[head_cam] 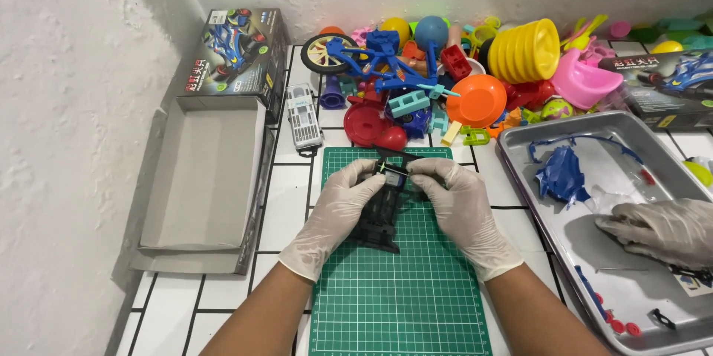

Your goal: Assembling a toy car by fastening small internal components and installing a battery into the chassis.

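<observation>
Both gloved hands meet over the green cutting mat [401, 296] on the tiled surface [286, 200]. The left hand [338, 211] and the right hand [460, 207] each close their grip on a black toy car chassis [380, 218], fingertips pinching its upper end. Another person's gloved hand [657, 230] rests in the metal tray [520, 151]

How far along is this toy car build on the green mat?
Done: the box is open and emptied, with loose parts in the metal tray. In hand: left hand and right hand press a small piece onto the black chassis. Left: the blue body shell and small red pieces lie unfitted in the tray.
</observation>
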